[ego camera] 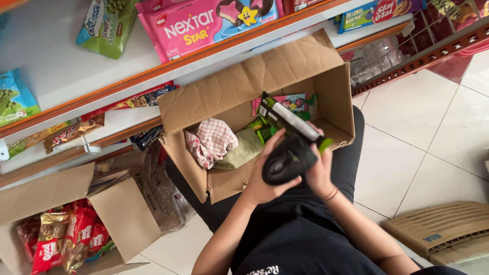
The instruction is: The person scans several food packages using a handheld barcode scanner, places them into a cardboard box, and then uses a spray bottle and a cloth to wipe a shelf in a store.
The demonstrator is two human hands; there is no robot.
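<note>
A large pink snack bag [196, 23] is being displayed on the top shelf [61, 71], a green pouch [107, 25] beside it; red packets [76, 239] are being kept in the lower-left carton [122, 214].

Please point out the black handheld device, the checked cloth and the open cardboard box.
Black handheld device [288, 162], head view, its rounded body.
Checked cloth [211, 140], head view, its middle.
Open cardboard box [229, 99], head view, its back flap.

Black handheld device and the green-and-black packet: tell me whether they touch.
Touching. The head view shows the black handheld device, gripped by the left hand, pressed against the lower end of the green-and-black packet, which the right hand holds.
</note>
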